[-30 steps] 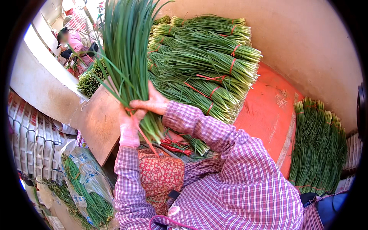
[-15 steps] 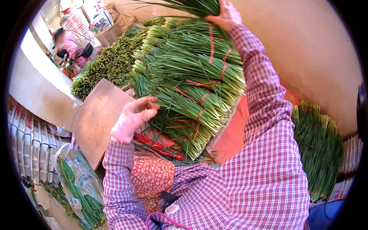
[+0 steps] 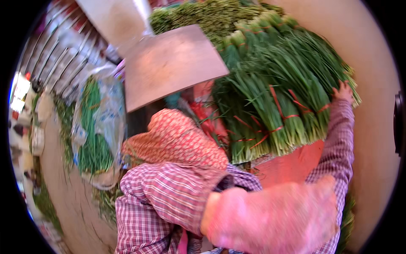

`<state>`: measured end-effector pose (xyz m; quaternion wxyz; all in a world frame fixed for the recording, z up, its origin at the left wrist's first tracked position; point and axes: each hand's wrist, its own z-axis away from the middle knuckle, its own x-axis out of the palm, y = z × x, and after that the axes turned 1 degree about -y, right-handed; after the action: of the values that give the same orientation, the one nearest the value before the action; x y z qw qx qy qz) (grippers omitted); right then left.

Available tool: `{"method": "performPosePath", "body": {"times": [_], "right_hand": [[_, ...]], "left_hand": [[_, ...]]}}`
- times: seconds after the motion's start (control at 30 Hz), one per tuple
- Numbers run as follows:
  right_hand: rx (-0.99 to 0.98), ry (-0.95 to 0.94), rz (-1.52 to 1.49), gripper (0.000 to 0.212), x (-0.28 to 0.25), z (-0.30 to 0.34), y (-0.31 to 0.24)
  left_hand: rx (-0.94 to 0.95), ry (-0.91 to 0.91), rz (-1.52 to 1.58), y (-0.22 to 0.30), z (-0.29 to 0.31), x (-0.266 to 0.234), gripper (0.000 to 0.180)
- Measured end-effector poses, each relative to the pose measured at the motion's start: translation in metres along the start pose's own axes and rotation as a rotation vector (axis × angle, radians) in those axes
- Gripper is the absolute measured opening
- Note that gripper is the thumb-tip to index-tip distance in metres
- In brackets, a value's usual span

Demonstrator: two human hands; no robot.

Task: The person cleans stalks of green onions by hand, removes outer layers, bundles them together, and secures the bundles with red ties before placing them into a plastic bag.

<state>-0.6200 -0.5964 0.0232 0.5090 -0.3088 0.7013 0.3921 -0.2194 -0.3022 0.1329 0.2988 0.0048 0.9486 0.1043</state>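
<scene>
A big heap of garlic chives [image 3: 270, 80], tied in bundles with red strips, lies toward the right with pale stem ends facing me. On its right edge, near the wall, rests my right hand [image 3: 343, 92], fingers spread against the bundles; no separate bundle shows lifted in it. My left hand [image 3: 275, 216], in a pink covering, is close in front of me at the lower right, across my right sleeve. Motion smears it and its fingers are not clear, so I cannot tell whether anything is in it.
A brown board [image 3: 173, 63] stands left of the heap, above a red patterned cloth [image 3: 182, 139]. More chives lie in a clear plastic bag [image 3: 108, 122] on the left. Stacked crates [image 3: 63, 55] are behind it. A beige wall [image 3: 376, 118] bounds the right side.
My right hand has come down from above the heap to its right edge; the raised bunch is no longer held up. My left hand has swung right and nearer. The view has turned left.
</scene>
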Motion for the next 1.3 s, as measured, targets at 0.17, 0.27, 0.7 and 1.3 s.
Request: {"method": "performPosePath", "body": {"times": [0.17,0.27,0.7,1.3], "right_hand": [[-0.584,0.323,-0.516,0.042,-0.029,0.038,-0.088],[-0.940,-0.083,-1.093,0.024,-0.061,0.175,-0.210],[-0.837,-0.763,-0.842,0.029,0.140,0.315,-0.429],[-0.560,-0.745,-0.591,0.044,0.221,0.299,-0.513]], "left_hand": [[-0.179,-0.021,-0.460,0.034,-0.005,-0.041,0.021],[-0.220,0.064,-0.340,0.022,0.007,-0.057,0.022],[-0.675,-0.082,-0.313,-0.008,0.095,-0.122,0.022],[-1.957,0.567,-0.800,0.084,0.259,-0.160,0.024]]}}
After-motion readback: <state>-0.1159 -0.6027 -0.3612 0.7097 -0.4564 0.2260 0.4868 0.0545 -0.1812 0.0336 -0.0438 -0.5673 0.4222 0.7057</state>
